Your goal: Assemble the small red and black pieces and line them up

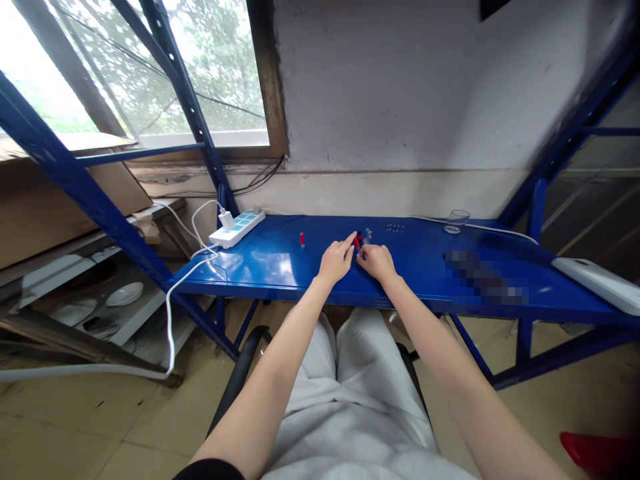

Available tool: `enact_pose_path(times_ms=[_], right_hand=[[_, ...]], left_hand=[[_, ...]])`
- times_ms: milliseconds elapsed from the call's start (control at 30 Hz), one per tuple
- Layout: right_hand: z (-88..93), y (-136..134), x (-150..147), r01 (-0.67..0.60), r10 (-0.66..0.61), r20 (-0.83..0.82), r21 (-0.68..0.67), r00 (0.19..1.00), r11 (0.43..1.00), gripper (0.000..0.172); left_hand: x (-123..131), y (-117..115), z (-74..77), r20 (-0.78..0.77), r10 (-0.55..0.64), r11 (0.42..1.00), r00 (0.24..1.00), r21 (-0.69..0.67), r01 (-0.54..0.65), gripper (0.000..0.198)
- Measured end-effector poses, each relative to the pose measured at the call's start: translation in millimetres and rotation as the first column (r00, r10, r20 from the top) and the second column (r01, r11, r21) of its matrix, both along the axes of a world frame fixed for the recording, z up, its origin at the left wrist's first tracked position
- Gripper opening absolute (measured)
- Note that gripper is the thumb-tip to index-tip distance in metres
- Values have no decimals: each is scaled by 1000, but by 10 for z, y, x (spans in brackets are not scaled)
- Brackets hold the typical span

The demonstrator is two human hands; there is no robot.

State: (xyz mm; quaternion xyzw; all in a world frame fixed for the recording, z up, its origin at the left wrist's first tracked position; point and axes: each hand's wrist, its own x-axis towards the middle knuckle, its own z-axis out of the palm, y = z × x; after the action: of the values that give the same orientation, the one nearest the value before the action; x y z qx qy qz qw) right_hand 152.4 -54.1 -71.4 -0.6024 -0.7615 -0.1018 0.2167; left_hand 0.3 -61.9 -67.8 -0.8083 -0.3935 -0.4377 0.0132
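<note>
My left hand [337, 260] and my right hand [377, 261] meet over the middle of the blue shelf-table [260, 263]. Between their fingertips is a small red-topped tube [357, 244], tilted. The left thumb and index finger close around its red part, while the right fingers pinch low down by its clear end. Just behind the hands lie small black and red pieces [359, 235] and some clear little parts [369, 235], partly hidden. To the left, a similar red-topped tube [302, 240] stands upright by itself.
Several tiny pieces [395, 228] lie in rows near the wall. Farther right are a clear glass [457, 221], a blurred dark object [483, 275] and a white flat device [603, 283]. A white power strip [237, 228] with cables sits at the left end. Blue frame posts flank the table.
</note>
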Motion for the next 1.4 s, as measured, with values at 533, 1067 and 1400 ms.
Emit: enact_pose_path(times_ms=[533,1067,1400], right_hand=[[3,-27,2,-77,79,-155,16,985,997,15],[-66,-3,27,-215,219,-255,43,942,976,16],[-15,-52,8,-221,219,-258,20,941,975,14]], left_hand=[[5,26,-48,21,-12,1000,1000,-25,13,27],[5,11,-22,118,1,988,993,-156,18,18],[-31,118,-12,236,-98,966,967,-209,149,19]])
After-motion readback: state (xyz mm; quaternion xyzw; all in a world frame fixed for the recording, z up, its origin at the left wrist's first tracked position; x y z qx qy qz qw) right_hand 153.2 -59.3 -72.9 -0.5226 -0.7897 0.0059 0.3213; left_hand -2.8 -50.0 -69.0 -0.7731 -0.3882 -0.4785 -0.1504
